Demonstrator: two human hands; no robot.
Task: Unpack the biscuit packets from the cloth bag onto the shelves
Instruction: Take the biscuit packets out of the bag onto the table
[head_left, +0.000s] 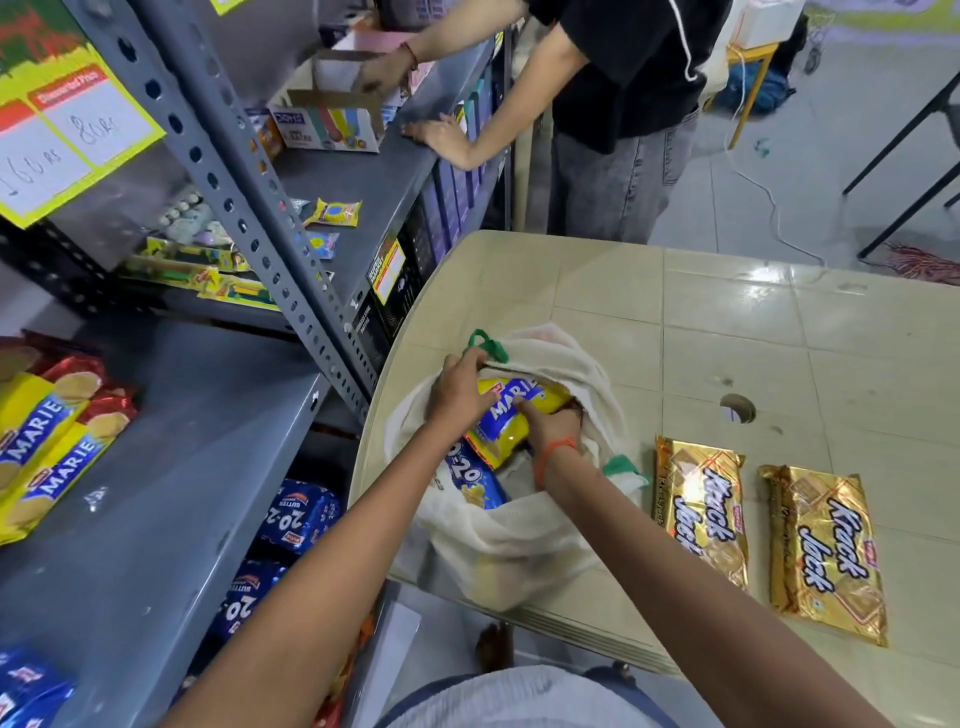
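Note:
A white cloth bag (511, 540) with green handles lies open on the beige table (727, 332). Inside it a yellow-and-blue Marie packet (511, 415) sticks up, with a blue 20-20 packet (475, 480) below it. My left hand (460, 387) holds the bag's rim by a green handle and touches the Marie packet. My right hand (545, 421) grips the Marie packet from the right, inside the bag. Two Marie packets (44, 447) lie on the grey shelf (171, 467) at the left.
Two gold Krack Jack packets (701, 506) (826, 551) lie on the table right of the bag. Blue 20-20 packets (298, 517) fill the shelf below. Another person (623, 104) stands at the far end of the shelves, hands on a higher shelf.

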